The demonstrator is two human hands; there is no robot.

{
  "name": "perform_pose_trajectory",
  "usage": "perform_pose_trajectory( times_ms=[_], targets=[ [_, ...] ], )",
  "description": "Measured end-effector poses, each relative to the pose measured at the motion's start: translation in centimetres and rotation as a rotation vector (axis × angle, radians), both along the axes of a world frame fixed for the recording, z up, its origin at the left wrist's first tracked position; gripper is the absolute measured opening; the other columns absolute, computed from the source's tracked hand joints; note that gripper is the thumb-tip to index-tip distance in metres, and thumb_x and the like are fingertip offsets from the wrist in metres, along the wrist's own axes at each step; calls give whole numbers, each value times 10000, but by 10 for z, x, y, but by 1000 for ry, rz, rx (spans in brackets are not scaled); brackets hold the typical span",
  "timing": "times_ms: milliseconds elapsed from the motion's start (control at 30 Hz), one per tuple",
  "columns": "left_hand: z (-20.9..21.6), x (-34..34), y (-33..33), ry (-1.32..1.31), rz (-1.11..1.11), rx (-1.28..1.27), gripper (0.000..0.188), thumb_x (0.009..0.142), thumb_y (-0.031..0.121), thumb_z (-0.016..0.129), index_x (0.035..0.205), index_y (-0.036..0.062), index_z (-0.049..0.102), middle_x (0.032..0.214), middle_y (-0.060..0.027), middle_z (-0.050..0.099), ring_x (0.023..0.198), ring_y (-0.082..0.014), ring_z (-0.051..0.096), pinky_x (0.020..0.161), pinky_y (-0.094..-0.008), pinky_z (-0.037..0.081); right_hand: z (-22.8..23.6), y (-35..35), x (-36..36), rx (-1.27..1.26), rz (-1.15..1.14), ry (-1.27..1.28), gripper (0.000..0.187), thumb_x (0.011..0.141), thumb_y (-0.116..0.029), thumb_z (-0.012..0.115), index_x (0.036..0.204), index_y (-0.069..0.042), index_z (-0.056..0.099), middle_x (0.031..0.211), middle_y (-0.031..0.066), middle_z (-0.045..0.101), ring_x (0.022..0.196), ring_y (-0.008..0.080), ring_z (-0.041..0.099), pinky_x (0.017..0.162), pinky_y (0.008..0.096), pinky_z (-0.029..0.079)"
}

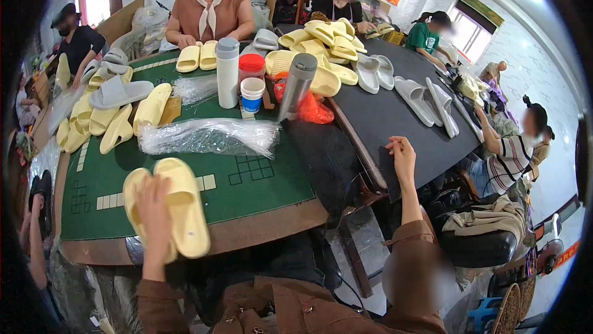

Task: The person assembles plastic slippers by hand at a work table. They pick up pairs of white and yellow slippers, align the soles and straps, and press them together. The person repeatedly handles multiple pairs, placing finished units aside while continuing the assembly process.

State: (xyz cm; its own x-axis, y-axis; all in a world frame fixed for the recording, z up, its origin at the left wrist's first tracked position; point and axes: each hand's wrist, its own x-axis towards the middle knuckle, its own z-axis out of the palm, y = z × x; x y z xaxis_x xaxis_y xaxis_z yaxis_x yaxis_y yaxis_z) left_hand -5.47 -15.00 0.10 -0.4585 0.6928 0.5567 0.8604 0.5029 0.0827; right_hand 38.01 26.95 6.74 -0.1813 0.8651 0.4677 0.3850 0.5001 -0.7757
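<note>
At the near left edge of the green-topped table [265, 195], my left hand [155, 210] grips a pair of pale yellow slippers [190, 223]. The slippers lie side by side, one partly covered by my hand, which is slightly blurred. Over by the black table [426, 164], my right hand [403, 156] is raised with its fingers loosely curled in, and no object shows in it. A bundle of clear plastic bags or strips [210, 137] lies beyond the slippers I hold.
Yellow and grey slippers [120, 94] are heaped at left, with another yellow pile [324, 40] at the back. A white bottle [227, 74], paper cup [252, 96], red-lidded jar [251, 65] and steel tumbler [299, 87] stand mid-table. Grey slippers [420, 102] lie right. Several people sit around.
</note>
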Motion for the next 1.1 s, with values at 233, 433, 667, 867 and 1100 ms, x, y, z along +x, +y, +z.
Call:
perform_pose_trajectory(
  times_ms=[233,433,667,867,1100],
  targets=[
    [6,-116,-108,187,239,-111,564,782,-83,496,1323,75,495,1365,-114,488,1370,-327,331,1158,-455,241,2,-3,-2,9,-10,-21,189,978,-87,489,1004,27,637,810,74,670,691,95,570,644,236,461],
    [-5,-161,-145,245,363,-173,572,800,-80,489,1353,61,455,1395,-148,444,1394,-356,274,1156,-482,227,-3,5,-1,48,-1,70,183,981,-82,490,998,19,641,840,85,682,699,121,613,654,253,493],
    [30,-56,-62,-114,146,146,523,812,-85,499,1317,51,500,1453,-169,394,1406,-376,253,1155,-471,209,20,8,-40,-59,69,-11,187,968,-117,511,1008,-1,652,882,77,687,772,135,649,673,269,505],
    [23,5,16,-317,-187,162,407,805,-53,569,1198,49,594,1415,-172,429,1379,-388,306,1117,-465,284,26,49,-110,192,-28,-210,234,905,-253,595,988,-53,683,920,92,696,857,211,670,738,334,497],
    [-12,33,30,-395,-167,85,319,896,35,558,1214,43,580,1387,-173,445,1351,-398,332,1111,-493,286,47,68,-179,317,-96,-375,317,853,-369,653,1032,-110,688,1007,80,671,956,271,644,801,387,486]
  ],
)
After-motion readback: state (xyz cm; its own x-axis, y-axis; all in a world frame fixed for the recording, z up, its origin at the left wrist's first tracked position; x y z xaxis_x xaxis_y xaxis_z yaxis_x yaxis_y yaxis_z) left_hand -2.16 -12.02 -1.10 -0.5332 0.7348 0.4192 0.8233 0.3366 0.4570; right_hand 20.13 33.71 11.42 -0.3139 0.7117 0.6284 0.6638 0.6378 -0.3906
